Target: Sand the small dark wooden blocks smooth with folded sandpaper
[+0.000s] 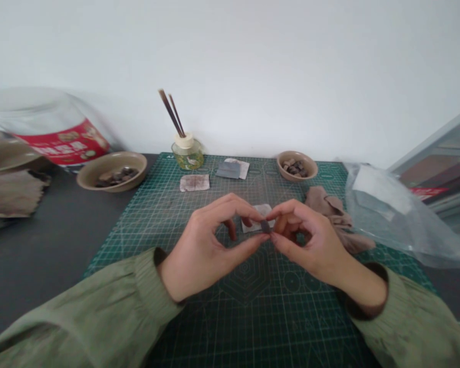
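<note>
My left hand [210, 240] and my right hand [310, 237] meet above the middle of the green cutting mat [253, 317]. Thumb and forefinger of both hands pinch one small dark bead-like piece [265, 226] between them. Just behind the fingertips a small pale square of paper [258, 217] lies on the mat, partly hidden by my fingers. Both wrists come out of green sleeves.
A tan bowl of dark pieces [113, 171] sits at the left, a smaller one [297, 164] at the back right. A reed diffuser bottle [187, 153], two small abrasive squares [194, 182] [232, 168], a brown cloth [335, 214], a clear plastic bag [391, 214] and a large jar [53, 133] surround the mat.
</note>
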A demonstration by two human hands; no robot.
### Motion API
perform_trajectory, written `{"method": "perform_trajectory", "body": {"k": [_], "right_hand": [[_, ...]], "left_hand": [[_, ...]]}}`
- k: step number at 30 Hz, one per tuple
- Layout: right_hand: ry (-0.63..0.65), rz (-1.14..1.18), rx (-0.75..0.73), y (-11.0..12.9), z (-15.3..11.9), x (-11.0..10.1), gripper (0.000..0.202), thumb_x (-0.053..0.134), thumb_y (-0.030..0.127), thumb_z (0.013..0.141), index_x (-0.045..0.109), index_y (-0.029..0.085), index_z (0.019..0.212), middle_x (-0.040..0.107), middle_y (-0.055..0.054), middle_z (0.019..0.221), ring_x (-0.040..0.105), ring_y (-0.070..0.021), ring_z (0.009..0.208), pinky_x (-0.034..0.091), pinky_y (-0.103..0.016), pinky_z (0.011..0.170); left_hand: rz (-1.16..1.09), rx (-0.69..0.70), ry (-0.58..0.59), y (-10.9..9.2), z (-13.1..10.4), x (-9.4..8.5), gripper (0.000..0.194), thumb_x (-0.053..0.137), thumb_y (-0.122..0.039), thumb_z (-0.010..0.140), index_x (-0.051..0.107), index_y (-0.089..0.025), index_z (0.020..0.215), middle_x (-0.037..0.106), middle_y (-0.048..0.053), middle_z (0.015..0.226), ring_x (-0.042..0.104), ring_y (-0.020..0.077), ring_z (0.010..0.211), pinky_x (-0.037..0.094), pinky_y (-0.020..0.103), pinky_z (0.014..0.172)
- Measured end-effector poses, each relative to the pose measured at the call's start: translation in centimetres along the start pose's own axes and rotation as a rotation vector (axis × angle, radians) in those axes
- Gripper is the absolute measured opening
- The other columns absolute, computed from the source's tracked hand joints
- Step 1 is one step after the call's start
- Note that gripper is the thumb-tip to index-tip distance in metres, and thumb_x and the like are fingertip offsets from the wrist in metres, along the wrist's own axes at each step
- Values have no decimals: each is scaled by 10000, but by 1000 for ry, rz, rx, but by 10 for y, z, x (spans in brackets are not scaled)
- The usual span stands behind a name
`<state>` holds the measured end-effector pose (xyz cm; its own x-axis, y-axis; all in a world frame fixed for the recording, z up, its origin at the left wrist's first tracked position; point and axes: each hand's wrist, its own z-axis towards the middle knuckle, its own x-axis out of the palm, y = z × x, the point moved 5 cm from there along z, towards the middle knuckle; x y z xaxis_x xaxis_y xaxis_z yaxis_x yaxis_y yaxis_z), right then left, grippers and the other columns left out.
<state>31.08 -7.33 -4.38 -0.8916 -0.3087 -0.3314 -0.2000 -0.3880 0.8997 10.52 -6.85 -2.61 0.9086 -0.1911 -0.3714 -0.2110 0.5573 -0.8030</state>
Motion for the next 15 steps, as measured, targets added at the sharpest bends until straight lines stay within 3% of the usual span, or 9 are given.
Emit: {"method": "perform_trajectory", "body": {"k": [4, 8, 15], "right_hand": [[-21, 4, 86, -7, 0, 0, 201, 713, 403, 1135, 725, 208, 1182, 701, 25, 804, 583, -104, 598, 445, -241, 557], [20, -12, 165, -13, 0, 2, 328, 774, 521, 1090, 760, 197, 1131, 716, 9, 781, 588, -124, 635, 433, -252, 575], [85, 117, 240, -16, 0, 8, 371, 767, 543, 1097, 764, 191, 1214, 733, 16, 766, 544, -96, 555, 404, -222, 503]], "left_hand": [[25, -50, -18, 6, -1, 1, 149, 862, -193, 972, 819, -213, 1113, 845, 50, 1081, 770, 163, 865, 597, 275, 685], [65, -25, -4, 6, 0, 1, 130, 850, -156, 952, 821, -215, 1065, 841, 41, 1018, 754, 161, 830, 583, 275, 679], [78, 15, 6, 5, 0, 1, 261, 849, -99, 929, 831, -220, 1159, 810, 22, 1019, 725, 138, 822, 565, 253, 680]]}}
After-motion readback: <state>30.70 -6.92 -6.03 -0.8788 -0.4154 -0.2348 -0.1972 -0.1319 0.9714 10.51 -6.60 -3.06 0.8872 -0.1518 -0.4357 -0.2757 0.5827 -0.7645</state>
